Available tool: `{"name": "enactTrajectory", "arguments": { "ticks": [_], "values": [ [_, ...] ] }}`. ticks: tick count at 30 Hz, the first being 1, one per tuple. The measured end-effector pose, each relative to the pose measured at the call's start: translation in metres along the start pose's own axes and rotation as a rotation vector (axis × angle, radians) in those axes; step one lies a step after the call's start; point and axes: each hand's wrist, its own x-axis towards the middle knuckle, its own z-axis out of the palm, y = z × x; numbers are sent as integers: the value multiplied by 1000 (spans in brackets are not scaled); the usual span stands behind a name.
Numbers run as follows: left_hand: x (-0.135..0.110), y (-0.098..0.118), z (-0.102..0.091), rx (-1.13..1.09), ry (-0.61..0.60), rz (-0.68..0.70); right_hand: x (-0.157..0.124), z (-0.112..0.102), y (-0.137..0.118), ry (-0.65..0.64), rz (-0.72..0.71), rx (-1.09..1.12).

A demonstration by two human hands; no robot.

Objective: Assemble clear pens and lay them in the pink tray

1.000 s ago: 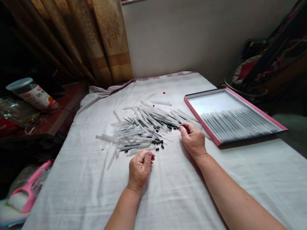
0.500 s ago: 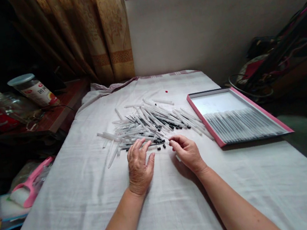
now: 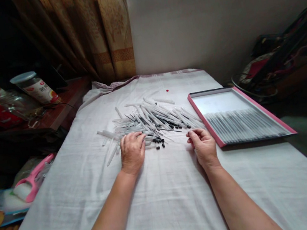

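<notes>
A loose pile of translucent pen barrels [image 3: 165, 100], thin dark pen refills and small black caps [image 3: 158, 147] lies on the cloth. My left hand [image 3: 132, 152] rests on the pile's near left side, its fingers bent and close together; whatever they hold is hidden beneath them. Right of the pile, my right hand [image 3: 204, 143] pinches the end of a thin dark pen refill [image 3: 173, 130], which points left towards the pile. Beside that hand is a pink-edged shallow box [image 3: 260, 108] with a row of pens [image 3: 242, 124] laid side by side.
A white cloth [image 3: 167, 202] covers the table. One small red piece [image 3: 167, 90] lies beyond the pile. Clear jars [image 3: 35, 87] stand on a brown side table at left, above pink-handled scissors [image 3: 33, 182]. A curtain [image 3: 114, 32] and a wall are behind.
My right hand has moved right, away from the pile, with the refill in its fingers. My left hand has shifted slightly left and its fingers have drawn together.
</notes>
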Motion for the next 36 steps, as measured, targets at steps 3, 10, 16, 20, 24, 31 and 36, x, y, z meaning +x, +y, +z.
{"name": "enactTrajectory", "arguments": {
  "ticks": [3,10,16,20,24,31,36],
  "values": [
    [16,2,-1,92,-144,34,1,1,1,0,21,25],
    [39,-4,-6,131,-253,165,4,1,-8,8,125,146],
    [17,-2,-14,-67,16,201,10,-4,-19,69,282,392],
    [-18,4,-13,-204,119,93,10,-4,-19,44,262,388],
    [-33,9,-10,-242,121,53,6,-2,-16,4,205,336],
    [-31,13,-8,-255,129,68,5,-2,-11,-38,164,262],
    [-34,8,-6,-258,114,33,8,-5,-14,1,181,299]
  ]
}}
